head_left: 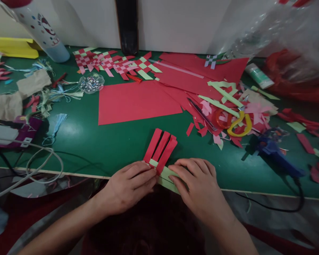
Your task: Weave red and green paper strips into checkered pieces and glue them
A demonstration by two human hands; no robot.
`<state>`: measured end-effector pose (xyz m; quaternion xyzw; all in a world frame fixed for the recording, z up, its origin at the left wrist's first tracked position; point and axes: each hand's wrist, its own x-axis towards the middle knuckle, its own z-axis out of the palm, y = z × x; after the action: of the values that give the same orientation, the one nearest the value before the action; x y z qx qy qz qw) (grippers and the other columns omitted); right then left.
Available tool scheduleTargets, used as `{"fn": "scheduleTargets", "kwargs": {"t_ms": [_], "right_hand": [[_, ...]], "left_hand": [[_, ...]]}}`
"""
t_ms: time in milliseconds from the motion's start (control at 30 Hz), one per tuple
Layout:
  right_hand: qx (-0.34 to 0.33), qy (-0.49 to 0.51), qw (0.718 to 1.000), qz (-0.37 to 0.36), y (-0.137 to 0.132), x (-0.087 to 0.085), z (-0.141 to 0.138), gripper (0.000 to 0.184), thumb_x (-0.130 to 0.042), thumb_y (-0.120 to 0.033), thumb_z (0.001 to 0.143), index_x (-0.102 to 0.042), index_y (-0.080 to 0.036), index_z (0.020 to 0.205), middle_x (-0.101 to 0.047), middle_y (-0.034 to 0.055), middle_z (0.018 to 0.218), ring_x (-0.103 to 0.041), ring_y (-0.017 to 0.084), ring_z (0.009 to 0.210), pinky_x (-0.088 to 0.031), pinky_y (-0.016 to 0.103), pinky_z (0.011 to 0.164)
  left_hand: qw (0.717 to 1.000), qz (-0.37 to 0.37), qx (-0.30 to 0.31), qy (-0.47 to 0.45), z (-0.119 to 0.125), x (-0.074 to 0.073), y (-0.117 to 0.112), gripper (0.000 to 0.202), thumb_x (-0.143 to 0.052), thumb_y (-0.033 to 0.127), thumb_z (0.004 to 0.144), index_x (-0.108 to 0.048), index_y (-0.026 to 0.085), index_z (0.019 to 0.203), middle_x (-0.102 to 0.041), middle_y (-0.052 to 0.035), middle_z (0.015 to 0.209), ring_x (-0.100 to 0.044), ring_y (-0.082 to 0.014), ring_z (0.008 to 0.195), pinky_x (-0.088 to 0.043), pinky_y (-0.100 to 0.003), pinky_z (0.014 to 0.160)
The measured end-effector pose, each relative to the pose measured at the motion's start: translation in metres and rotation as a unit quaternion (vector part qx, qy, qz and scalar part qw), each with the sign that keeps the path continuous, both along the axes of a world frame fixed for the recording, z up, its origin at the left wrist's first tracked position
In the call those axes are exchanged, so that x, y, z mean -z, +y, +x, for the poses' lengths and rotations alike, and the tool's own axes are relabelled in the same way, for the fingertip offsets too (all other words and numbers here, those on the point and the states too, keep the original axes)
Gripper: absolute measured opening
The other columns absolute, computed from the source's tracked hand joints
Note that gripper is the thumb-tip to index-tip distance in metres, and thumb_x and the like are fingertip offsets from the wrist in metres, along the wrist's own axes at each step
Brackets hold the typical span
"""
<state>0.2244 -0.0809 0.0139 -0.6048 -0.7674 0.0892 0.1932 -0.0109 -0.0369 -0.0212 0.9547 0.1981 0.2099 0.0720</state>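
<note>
At the table's front edge, my left hand [134, 182] is closed on the lower end of a red paper piece [161, 147] cut into several strips. The strips point away from me. A light green paper strip [168, 179] crosses the red ones near their base, passing between them. My right hand [198, 180] pinches the green paper between thumb and fingers, to the right of the red piece. The left fingertips hide the place where the two papers meet on that side.
A red sheet [138, 102] lies beyond my hands. Yellow-handled scissors [240, 124] and a pen [202, 114] rest among paper scraps. A blue glue gun [280, 152] is at right, a bead dish [91, 83] and bottle [46, 32] at left. Woven paper pieces [103, 62] line the back.
</note>
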Motion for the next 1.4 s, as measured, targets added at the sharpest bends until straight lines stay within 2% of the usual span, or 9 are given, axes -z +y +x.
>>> {"fn": "scheduleTargets", "kwargs": {"t_ms": [233, 367, 600, 867, 1033, 1133, 1267, 1400], "right_hand": [[-0.002, -0.004, 1.0, -0.007, -0.002, 0.003, 0.001, 0.017, -0.055, -0.026, 0.094, -0.07, -0.027, 0.101, -0.068, 0.0035, 0.1, -0.055, 0.022, 0.097, -0.036, 0.042, 0.09], [-0.003, -0.01, 1.0, 0.003, -0.001, 0.002, 0.001, 0.018, -0.053, -0.025, 0.095, -0.071, -0.027, 0.1, -0.068, 0.0037, 0.099, -0.056, 0.022, 0.096, -0.036, 0.042, 0.091], [-0.013, -0.017, 1.0, 0.019, 0.0, 0.004, 0.003, 0.018, -0.054, -0.023, 0.094, -0.07, -0.025, 0.103, -0.069, 0.0045, 0.101, -0.058, 0.023, 0.096, -0.037, 0.043, 0.092], [-0.037, -0.009, 0.998, 0.057, 0.003, 0.0, -0.007, 0.019, -0.054, -0.023, 0.095, -0.071, -0.023, 0.105, -0.072, 0.0041, 0.112, -0.056, 0.024, 0.105, -0.037, 0.042, 0.093], [-0.041, -0.022, 0.998, 0.037, 0.005, 0.004, -0.011, 0.021, -0.054, -0.025, 0.096, -0.071, -0.024, 0.108, -0.072, 0.0033, 0.114, -0.056, 0.024, 0.105, -0.035, 0.043, 0.094], [-0.041, -0.022, 0.998, 0.033, 0.005, 0.005, -0.01, 0.021, -0.054, -0.026, 0.096, -0.071, -0.024, 0.108, -0.072, 0.0035, 0.114, -0.056, 0.024, 0.105, -0.035, 0.043, 0.094], [-0.044, -0.023, 0.998, 0.037, 0.007, 0.006, -0.009, 0.02, -0.055, -0.027, 0.095, -0.071, -0.024, 0.107, -0.073, 0.0032, 0.112, -0.056, 0.024, 0.103, -0.035, 0.043, 0.093], [-0.05, -0.028, 0.998, 0.036, 0.008, 0.008, -0.007, 0.019, -0.055, -0.028, 0.095, -0.071, -0.024, 0.104, -0.072, 0.0037, 0.112, -0.056, 0.025, 0.103, -0.036, 0.044, 0.092]], "left_hand": [[1.0, 0.016, -0.008, 0.003, 0.001, 0.003, -0.002, 0.033, -0.063, 0.019, 0.091, -0.06, 0.018, 0.124, -0.065, -0.0031, 0.126, -0.058, -0.0196, 0.117, -0.052, -0.04, 0.105], [1.0, 0.01, -0.012, -0.008, 0.002, 0.002, -0.002, 0.03, -0.062, 0.019, 0.092, -0.062, 0.018, 0.122, -0.066, -0.0044, 0.124, -0.059, -0.0198, 0.116, -0.052, -0.042, 0.105], [1.0, 0.01, -0.011, -0.023, 0.003, 0.0, -0.002, 0.034, -0.065, 0.02, 0.09, -0.06, 0.014, 0.123, -0.067, -0.0065, 0.122, -0.059, -0.0205, 0.115, -0.052, -0.04, 0.105], [0.997, 0.026, -0.024, -0.073, 0.009, -0.004, 0.0, 0.017, -0.062, 0.012, 0.09, -0.067, 0.013, 0.106, -0.071, -0.0028, 0.111, -0.062, -0.019, 0.104, -0.055, -0.037, 0.1], [0.997, 0.027, -0.025, -0.074, 0.01, -0.004, 0.001, 0.018, -0.061, 0.015, 0.092, -0.067, 0.014, 0.109, -0.071, -0.0022, 0.113, -0.062, -0.018, 0.104, -0.055, -0.036, 0.1], [0.994, 0.012, -0.024, -0.105, 0.006, -0.007, 0.002, 0.017, -0.06, 0.015, 0.092, -0.066, 0.015, 0.108, -0.072, -0.0019, 0.109, -0.063, -0.0174, 0.103, -0.055, -0.035, 0.099], [0.986, 0.001, -0.083, -0.148, -0.005, -0.011, 0.002, 0.013, -0.056, 0.013, 0.093, -0.066, 0.016, 0.1, -0.073, -0.0015, 0.097, -0.064, -0.0151, 0.093, -0.056, -0.036, 0.095], [0.986, 0.002, -0.108, -0.127, -0.013, -0.009, -0.001, 0.015, -0.059, 0.014, 0.092, -0.066, 0.017, 0.104, -0.073, -0.0015, 0.101, -0.063, -0.0161, 0.094, -0.054, -0.037, 0.096]]}}
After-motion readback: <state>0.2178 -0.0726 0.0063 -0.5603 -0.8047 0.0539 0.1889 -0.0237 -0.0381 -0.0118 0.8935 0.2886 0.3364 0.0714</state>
